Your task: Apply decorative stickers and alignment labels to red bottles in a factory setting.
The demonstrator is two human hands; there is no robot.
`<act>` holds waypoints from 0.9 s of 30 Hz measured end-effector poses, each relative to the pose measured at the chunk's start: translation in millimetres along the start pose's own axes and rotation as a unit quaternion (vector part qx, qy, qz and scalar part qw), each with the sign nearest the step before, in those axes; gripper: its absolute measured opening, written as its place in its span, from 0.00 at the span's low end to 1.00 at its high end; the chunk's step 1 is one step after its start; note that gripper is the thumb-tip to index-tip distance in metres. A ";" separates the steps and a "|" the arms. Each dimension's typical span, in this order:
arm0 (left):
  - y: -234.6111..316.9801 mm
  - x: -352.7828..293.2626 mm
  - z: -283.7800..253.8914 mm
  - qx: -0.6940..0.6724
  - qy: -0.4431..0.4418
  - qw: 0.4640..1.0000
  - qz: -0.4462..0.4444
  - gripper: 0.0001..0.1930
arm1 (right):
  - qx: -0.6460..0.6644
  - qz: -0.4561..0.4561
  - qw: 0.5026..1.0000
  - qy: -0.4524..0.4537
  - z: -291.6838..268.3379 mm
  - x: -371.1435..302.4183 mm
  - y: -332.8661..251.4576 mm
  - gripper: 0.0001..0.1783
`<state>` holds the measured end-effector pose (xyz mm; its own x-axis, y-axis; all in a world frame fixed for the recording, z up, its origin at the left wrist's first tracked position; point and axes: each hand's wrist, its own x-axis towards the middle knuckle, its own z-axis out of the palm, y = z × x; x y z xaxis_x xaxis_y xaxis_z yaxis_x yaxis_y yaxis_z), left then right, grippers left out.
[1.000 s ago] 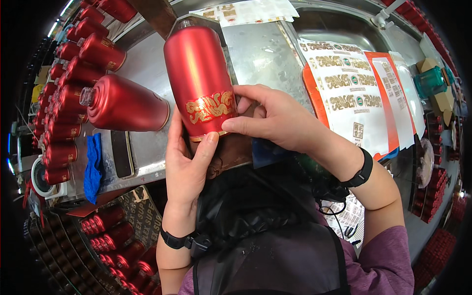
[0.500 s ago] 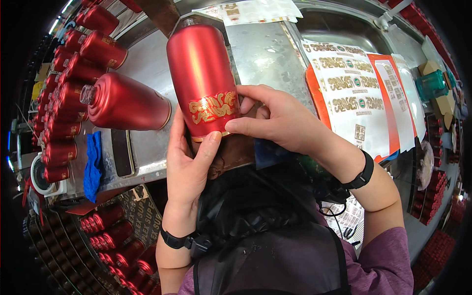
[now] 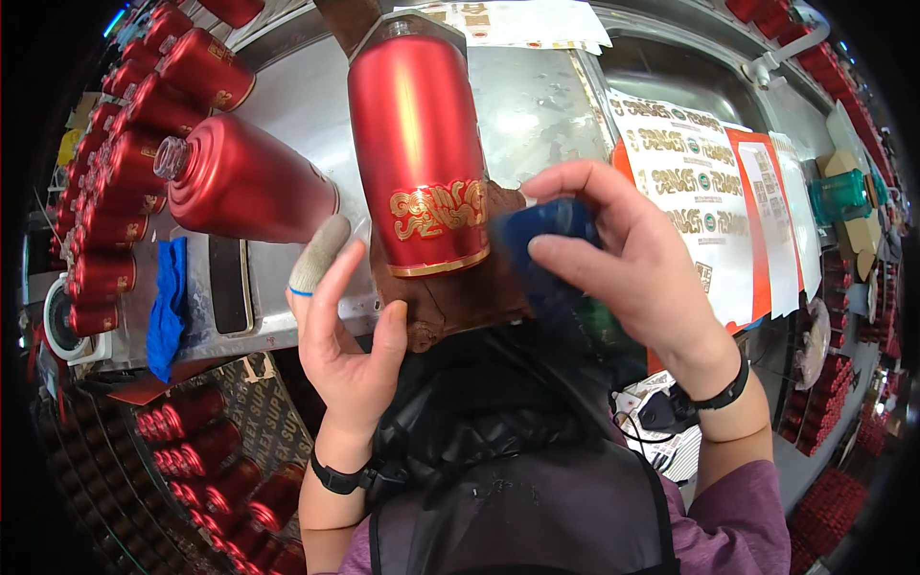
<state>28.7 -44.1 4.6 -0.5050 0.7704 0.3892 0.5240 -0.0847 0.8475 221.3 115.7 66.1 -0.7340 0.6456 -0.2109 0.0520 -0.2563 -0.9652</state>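
Note:
A glossy red bottle [image 3: 417, 134] with a gold ornamental band lies on a brown rest [image 3: 470, 302], its clear neck pointing away from me. My left hand [image 3: 345, 335] is open just left of the bottle's base, thumb and fingers apart, with a knitted finger cover [image 3: 321, 254] on one finger. My right hand [image 3: 637, 259] grips a dark blue pad [image 3: 556, 240], cloth or sponge, smeared by motion, beside the gold band; whether it touches the bottle I cannot tell. A second red bottle [image 3: 244, 182] lies left of the first.
Several red bottles [image 3: 129, 158] crowd the metal bench's left side, near a blue cloth [image 3: 168, 307] and a dark flat phone-like object [image 3: 230, 292]. Sheets of gold decals [image 3: 680, 163] lie on the right, beside a sink basin [image 3: 661, 72]. More bottles [image 3: 230, 479] stand below the bench.
Both hands have let go of the bottle, which stays on the rest. My left hand has opened and drawn back left; my right hand has taken up the blue pad.

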 end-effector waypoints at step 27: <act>7.0 -0.2 3.2 0.192 -0.007 0.963 0.189 0.22 | 0.013 -0.112 0.987 -0.111 28.8 -8.1 -1.1 0.16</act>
<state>34.7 -42.8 9.3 -0.2203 0.7394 0.6362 0.8852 -0.1224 0.4488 207.7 90.0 73.3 -0.8558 0.5150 0.0492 -0.1439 -0.1456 -0.9788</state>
